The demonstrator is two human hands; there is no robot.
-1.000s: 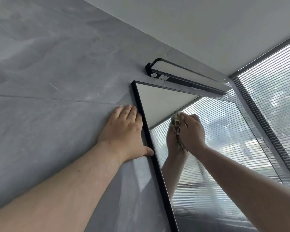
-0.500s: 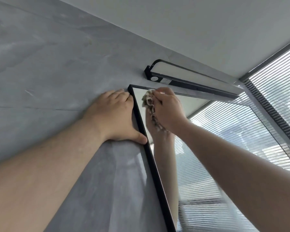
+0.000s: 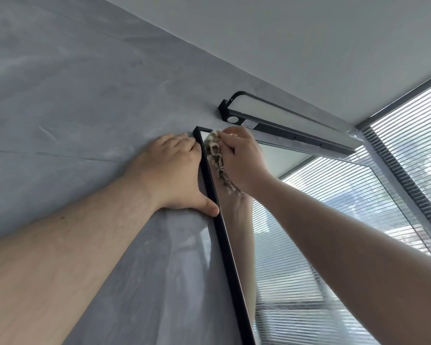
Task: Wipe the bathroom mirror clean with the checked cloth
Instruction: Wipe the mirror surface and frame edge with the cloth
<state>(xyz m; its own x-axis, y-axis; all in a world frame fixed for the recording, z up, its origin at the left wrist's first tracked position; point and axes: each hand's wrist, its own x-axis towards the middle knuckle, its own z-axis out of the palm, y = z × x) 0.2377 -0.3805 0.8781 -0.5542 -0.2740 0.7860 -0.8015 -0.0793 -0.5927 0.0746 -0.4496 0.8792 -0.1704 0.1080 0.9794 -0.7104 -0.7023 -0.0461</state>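
head view: right hand (image 3: 241, 160) grips the checked cloth (image 3: 215, 158) against the mirror (image 3: 296, 245) at its top left corner; left hand (image 3: 174, 175) rests flat on the wall (image 3: 85, 95), thumb on the black frame (image 3: 224, 245).

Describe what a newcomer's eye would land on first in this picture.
The right hand presses the checked cloth into the top left corner of the black-framed mirror. The left hand lies flat on the grey wall beside its frame; a black light bar sits above.
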